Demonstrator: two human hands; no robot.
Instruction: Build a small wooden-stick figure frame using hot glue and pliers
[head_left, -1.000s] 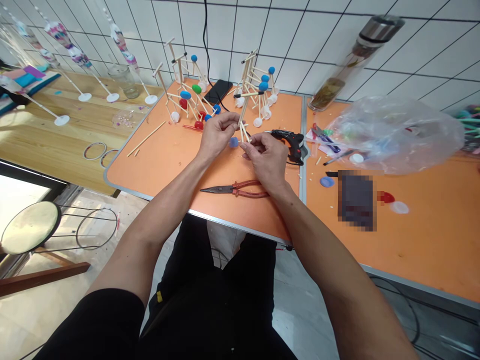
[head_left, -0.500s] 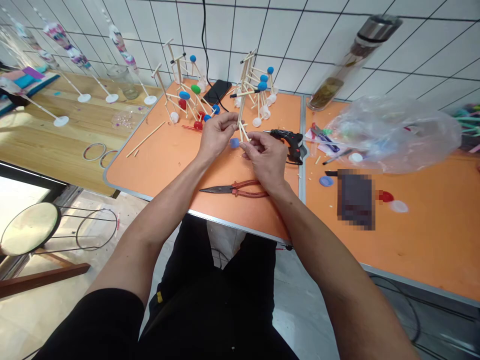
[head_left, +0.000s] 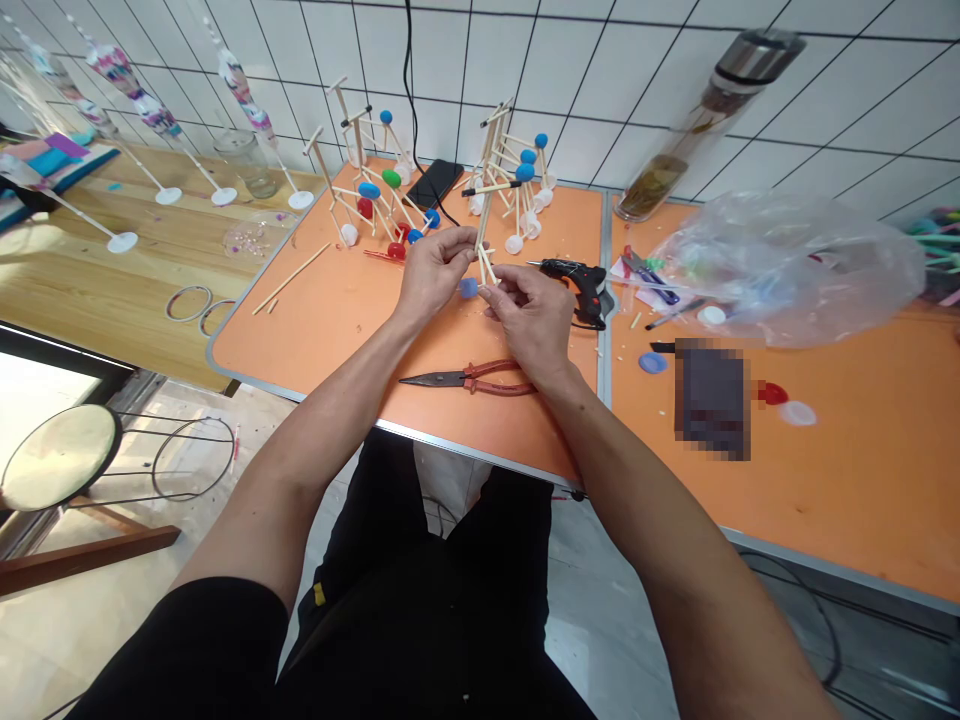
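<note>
Thin wooden sticks (head_left: 484,262) with a round blue cap (head_left: 469,288) pinched by left hand (head_left: 431,272) and right hand (head_left: 529,315), red-handled pliers (head_left: 469,378) at 6 o'clock, black glue gun (head_left: 579,280) at 3 o'clock, smooth orange table (head_left: 315,310).

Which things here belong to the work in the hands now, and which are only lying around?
In hand:
- left hand and right hand, both pinching the wooden sticks
- blue cap at the sticks' lower end

Lying about, untouched, on the orange table:
- pliers
- glue gun
- phone
- plastic bag
- stick models
</note>
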